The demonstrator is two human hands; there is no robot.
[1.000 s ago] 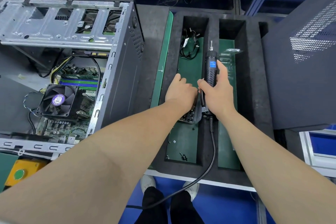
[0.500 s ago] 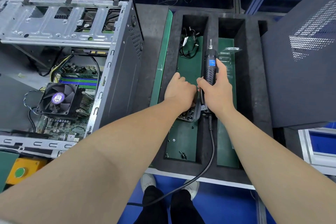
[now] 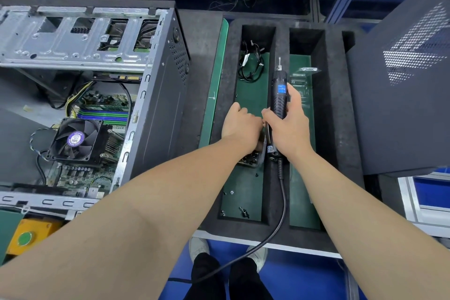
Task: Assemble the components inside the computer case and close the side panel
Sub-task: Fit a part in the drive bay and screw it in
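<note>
Gripping the electric screwdriver (image 3: 278,102) round its black barrel, the right hand (image 3: 289,129) points the bit far. Just left of it, the left hand (image 3: 239,126) reaches down into a small screw box (image 3: 252,161); whether it pinches anything cannot be told. The open computer case (image 3: 155,105) stands left of both hands, and the side panel (image 3: 401,117) stands to the right.

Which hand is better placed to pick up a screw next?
Left. The left hand reaches down into the screw box, while the right hand grips the screwdriver.
</note>
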